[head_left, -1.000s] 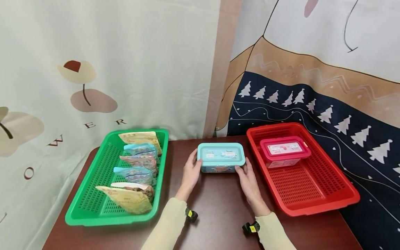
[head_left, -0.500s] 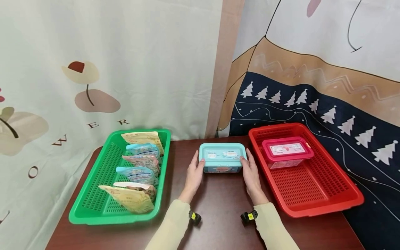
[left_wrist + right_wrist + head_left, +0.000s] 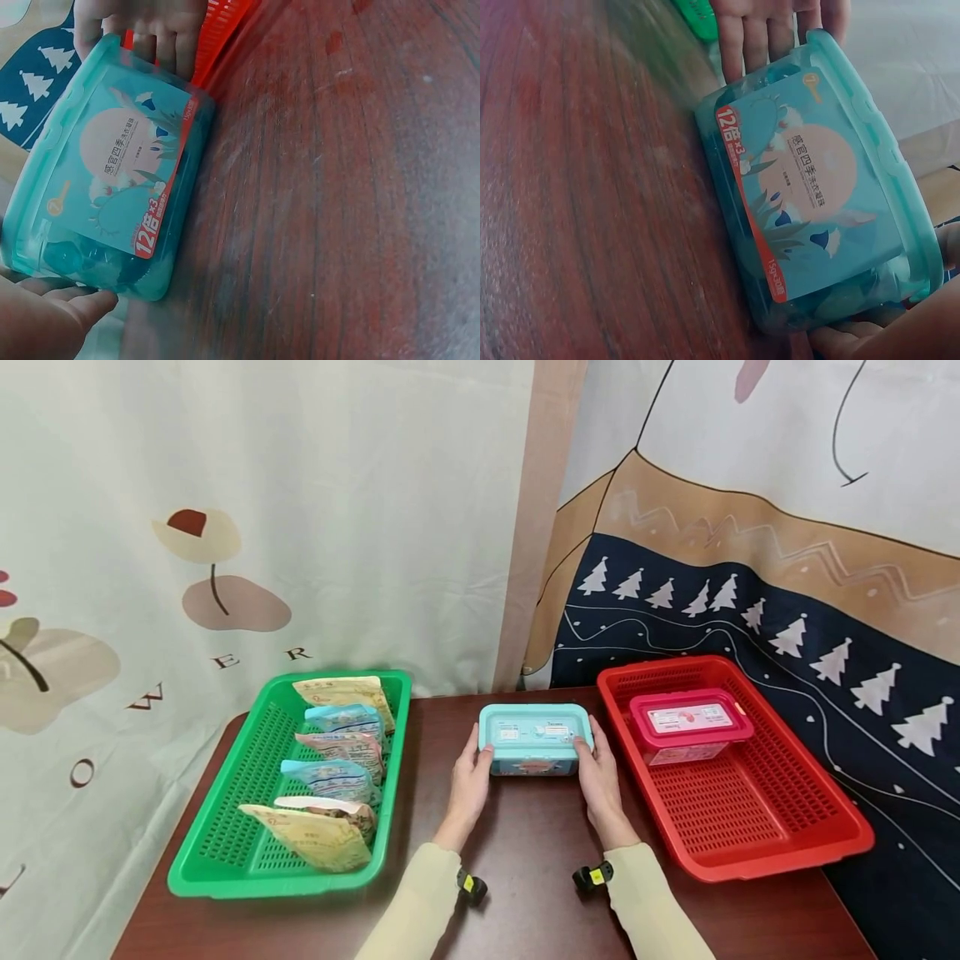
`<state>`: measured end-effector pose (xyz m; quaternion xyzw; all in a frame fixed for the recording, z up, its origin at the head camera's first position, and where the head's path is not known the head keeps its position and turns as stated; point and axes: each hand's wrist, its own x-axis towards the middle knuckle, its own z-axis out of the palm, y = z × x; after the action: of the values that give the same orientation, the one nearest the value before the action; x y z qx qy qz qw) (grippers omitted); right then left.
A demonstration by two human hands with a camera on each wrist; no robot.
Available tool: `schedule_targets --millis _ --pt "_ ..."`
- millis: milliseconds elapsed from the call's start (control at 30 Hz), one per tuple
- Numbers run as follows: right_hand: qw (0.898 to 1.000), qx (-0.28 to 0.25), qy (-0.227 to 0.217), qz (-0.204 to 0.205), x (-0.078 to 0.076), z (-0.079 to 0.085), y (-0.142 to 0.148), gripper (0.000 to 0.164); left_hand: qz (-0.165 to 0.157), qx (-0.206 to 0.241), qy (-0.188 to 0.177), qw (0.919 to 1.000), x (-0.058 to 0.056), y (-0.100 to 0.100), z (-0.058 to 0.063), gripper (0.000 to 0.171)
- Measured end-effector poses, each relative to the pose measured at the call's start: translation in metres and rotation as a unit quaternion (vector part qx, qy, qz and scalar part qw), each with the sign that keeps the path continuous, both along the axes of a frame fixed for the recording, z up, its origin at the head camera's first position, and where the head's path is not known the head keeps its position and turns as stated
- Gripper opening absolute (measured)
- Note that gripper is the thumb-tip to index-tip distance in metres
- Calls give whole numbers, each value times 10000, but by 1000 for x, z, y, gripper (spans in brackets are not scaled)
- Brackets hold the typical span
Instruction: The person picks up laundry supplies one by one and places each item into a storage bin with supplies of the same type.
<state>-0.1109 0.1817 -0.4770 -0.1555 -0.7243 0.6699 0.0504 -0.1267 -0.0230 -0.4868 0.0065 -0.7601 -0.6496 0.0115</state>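
A teal lidded tub of laundry pods [image 3: 535, 731] sits on the dark wooden table, long side facing me. My left hand [image 3: 468, 787] holds its left end, with the thumb at the lid's front corner and the fingers along the side. At the opposite end, my right hand [image 3: 599, 787] grips it in much the same way. Both wrist views show the printed front label, on the tub [image 3: 124, 157] from the left and on the tub [image 3: 802, 180] from the right. Its far side is hidden.
To the left stands a green basket [image 3: 187, 878] with several upright snack-like pouches [image 3: 341, 781]. A red basket [image 3: 813, 852] on the right holds a pink-lidded tub [image 3: 688, 718] at its back. Patterned curtains [image 3: 375, 510] hang behind the table [image 3: 528, 893].
My right hand has come up along the tub's right end, its thumb now on the lid edge. The tub has stayed nearly in place; the view has shifted slightly.
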Motion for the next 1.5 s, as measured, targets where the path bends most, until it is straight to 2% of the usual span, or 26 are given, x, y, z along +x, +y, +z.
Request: schedule_targets --millis 300,500,667,967,1233,1500 --pt "10000 -21 23 56 2 4 -3 63 88 297 124 9994 8 0 0 54" --pt "9998 -45 -116 129 9 5 -3 64 189 384 84 9990 16 0 0 53" --pt "9998 -32 -86 190 17 13 -3 64 243 378 133 9989 25 1 4 52" --pt "9994 22 266 235 34 33 4 65 164 173 335 9992 42 6 28 53" --pt "9990 94 356 237 42 53 13 66 123 46 531 9985 51 12 48 54" --pt "9980 244 475 351 57 76 27 67 -161 379 720 9966 61 19 69 53"
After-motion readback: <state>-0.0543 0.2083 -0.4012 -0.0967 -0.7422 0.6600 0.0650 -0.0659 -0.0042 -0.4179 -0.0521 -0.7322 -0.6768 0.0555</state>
